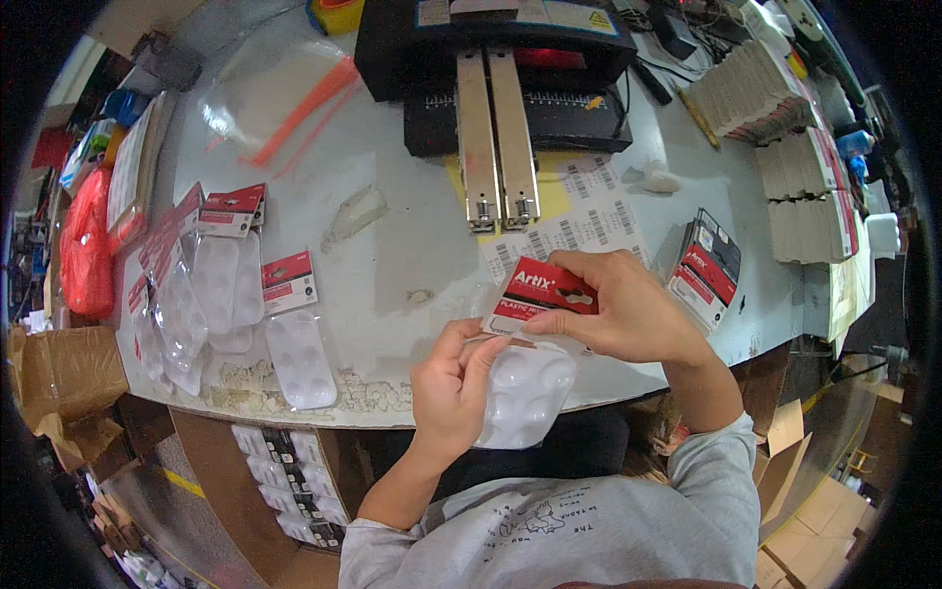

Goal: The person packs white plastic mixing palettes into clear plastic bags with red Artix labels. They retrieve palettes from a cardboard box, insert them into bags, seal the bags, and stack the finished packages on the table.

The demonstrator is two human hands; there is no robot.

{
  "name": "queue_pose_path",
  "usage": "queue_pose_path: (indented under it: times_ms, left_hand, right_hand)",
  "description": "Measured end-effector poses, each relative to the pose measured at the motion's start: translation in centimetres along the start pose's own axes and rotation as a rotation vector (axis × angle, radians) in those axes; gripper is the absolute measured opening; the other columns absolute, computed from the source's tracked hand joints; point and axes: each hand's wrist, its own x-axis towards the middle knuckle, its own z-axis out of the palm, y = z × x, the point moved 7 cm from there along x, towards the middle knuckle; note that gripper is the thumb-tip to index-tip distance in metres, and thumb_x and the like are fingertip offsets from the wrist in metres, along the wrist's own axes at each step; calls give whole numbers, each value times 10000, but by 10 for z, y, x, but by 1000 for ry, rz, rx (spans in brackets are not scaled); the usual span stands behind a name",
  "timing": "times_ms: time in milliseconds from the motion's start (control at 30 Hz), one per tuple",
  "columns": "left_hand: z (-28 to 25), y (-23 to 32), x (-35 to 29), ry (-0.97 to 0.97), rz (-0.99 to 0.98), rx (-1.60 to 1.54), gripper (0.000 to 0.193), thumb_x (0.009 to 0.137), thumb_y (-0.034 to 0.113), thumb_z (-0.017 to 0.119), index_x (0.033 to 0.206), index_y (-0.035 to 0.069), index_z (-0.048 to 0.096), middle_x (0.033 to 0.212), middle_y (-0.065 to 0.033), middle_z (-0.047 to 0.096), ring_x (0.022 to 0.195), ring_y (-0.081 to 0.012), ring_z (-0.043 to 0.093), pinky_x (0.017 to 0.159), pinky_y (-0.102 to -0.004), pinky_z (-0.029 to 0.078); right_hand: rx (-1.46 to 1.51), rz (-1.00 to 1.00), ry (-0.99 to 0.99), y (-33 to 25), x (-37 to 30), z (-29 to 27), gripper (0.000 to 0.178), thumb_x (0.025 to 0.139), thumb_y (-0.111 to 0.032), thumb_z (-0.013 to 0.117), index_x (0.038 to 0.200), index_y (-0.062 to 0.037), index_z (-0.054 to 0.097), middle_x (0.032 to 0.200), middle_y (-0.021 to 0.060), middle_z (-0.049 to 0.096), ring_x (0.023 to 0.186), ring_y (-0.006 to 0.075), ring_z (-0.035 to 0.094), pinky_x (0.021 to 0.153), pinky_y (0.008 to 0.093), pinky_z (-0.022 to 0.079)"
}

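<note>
My right hand (628, 309) is closed on a red and white header card (540, 294), thumb on its front and fingers over its upper edge. Just below the card, my left hand (453, 388) pinches the top of a bagged white plastic paint palette (525, 398). The palette hangs over the table's near edge, its round wells showing. Card and bag top meet between the two hands; whether the bag's edge is inside the card's fold, I cannot tell. To the right of my right hand stands a small pile of similar header cards (706, 270).
A black machine (496, 44) with two metal arms (486, 137) stands at the back over barcode sheets (589, 221). Carded palettes (299, 358) lie at left, near a red plastic bag (88, 245). Card stacks (810, 201) line the right side. An open carton (270, 491) sits below.
</note>
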Motion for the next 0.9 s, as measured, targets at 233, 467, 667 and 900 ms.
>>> queue_pose_path:
  times_ms: [233, 467, 667, 900]
  left_hand:
    - [-1, 4, 2, -51, 71, 221, 118, 878, 103, 602, 839, -7, 612, 586, -34, 552, 528, -35, 408, 478, -207, 363]
    - [-25, -1, 6, 159, 102, 80, 169, 908, 131, 565, 860, -21, 622, 663, -9, 577, 599, -57, 440, 546, -213, 382]
    - [-27, -9, 5, 165, 26, 142, 220, 930, 158, 528, 838, -29, 601, 686, 9, 559, 638, -56, 433, 582, -209, 373]
    - [-23, -11, 55, 228, 64, 347, 294, 955, 223, 473, 784, -9, 528, 650, -24, 494, 634, -82, 399, 579, -237, 356]
  right_hand:
    - [-113, -141, 7, -5, 0, 0, 391, 708, -308, 767, 821, 18, 581, 578, 100, 542, 504, 134, 451, 497, 302, 383]
    - [244, 67, -12, 40, -12, -1, 346, 739, -280, 746, 861, 32, 658, 697, 92, 643, 596, 130, 584, 549, 266, 447]
    - [711, 289, -59, 69, -36, 31, 211, 836, -163, 652, 834, 48, 661, 709, 74, 648, 609, 98, 599, 517, 209, 428]
    - [1060, 310, 280, 78, 8, 46, 159, 862, -142, 597, 795, 1, 609, 644, 34, 574, 528, 89, 536, 458, 202, 375]
